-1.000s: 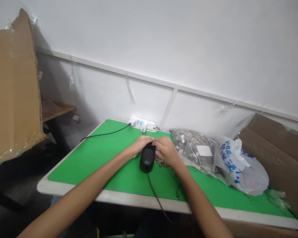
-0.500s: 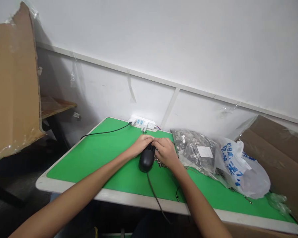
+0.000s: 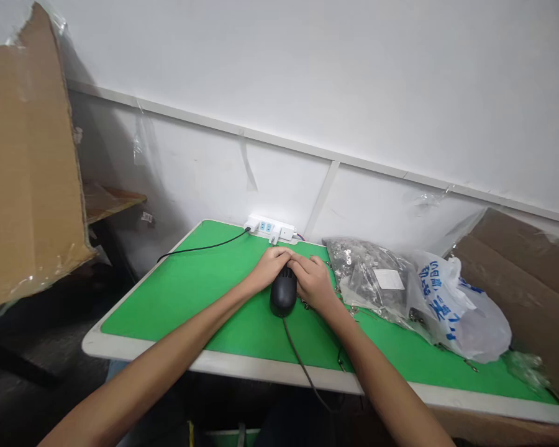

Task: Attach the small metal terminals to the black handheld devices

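A black, rounded, mouse-shaped device point(image 3: 284, 295) sits on the green tabletop in front of me, a cord point(image 3: 299, 357) trailing from its near end over the table edge. At its far end my left hand point(image 3: 274, 266) is closed, fingers bent and thumb pressed inward. My right hand point(image 3: 311, 278) meets it there from the other side, fingers curled together. Whatever lies between the fingertips is too small or hidden to make out. Small metal pieces point(image 3: 304, 303) are scattered beside and partly behind my right hand.
A white power strip point(image 3: 270, 228) with plugs and a black cable point(image 3: 202, 248) lies at the table's back edge. To the right are a clear bag of metal parts point(image 3: 368, 273) and a white plastic bag point(image 3: 470, 323). Cardboard point(image 3: 28, 161) stands at left, more cardboard point(image 3: 526, 279) at right.
The view has shifted slightly. Both hands have drawn closer together at the device's far end, and the device appears a little more upright in view.
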A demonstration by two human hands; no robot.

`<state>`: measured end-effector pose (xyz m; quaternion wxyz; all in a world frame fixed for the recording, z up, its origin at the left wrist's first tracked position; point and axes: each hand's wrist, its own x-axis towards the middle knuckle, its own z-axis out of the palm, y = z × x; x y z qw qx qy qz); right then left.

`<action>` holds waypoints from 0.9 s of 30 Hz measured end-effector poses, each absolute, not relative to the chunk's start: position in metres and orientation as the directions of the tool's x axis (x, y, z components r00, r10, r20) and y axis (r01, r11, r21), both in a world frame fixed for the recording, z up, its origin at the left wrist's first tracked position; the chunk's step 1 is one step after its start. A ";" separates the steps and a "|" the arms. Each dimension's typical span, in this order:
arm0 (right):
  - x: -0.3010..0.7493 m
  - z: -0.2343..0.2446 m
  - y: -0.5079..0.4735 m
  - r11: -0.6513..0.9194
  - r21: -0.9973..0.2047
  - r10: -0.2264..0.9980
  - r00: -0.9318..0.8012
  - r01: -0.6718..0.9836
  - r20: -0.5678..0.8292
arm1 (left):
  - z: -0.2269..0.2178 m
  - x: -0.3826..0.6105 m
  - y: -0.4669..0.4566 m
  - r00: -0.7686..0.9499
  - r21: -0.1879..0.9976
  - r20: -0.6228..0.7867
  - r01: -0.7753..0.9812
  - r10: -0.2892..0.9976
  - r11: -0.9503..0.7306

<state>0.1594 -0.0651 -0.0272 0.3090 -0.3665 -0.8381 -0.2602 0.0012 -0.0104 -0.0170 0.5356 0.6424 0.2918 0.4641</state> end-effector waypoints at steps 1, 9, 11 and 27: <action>0.159 -0.027 -0.065 0.599 0.210 0.453 -0.543 0.773 0.707 | -0.017 0.001 -0.010 0.401 0.958 0.288 -0.127 0.870 -0.258; 0.161 -0.032 -0.064 0.596 0.117 0.538 -0.502 0.795 0.677 | -0.023 0.001 -0.008 0.416 0.972 0.216 -0.176 0.883 -0.155; 0.160 -0.032 -0.064 0.604 0.064 0.567 -0.485 0.794 0.666 | -0.025 0.001 -0.007 0.432 0.976 0.176 -0.194 0.885 -0.099; 0.194 -0.029 -0.045 0.415 -0.679 0.806 0.100 0.606 0.583 | -0.002 -0.013 0.001 0.380 0.702 -0.035 -0.649 0.924 0.294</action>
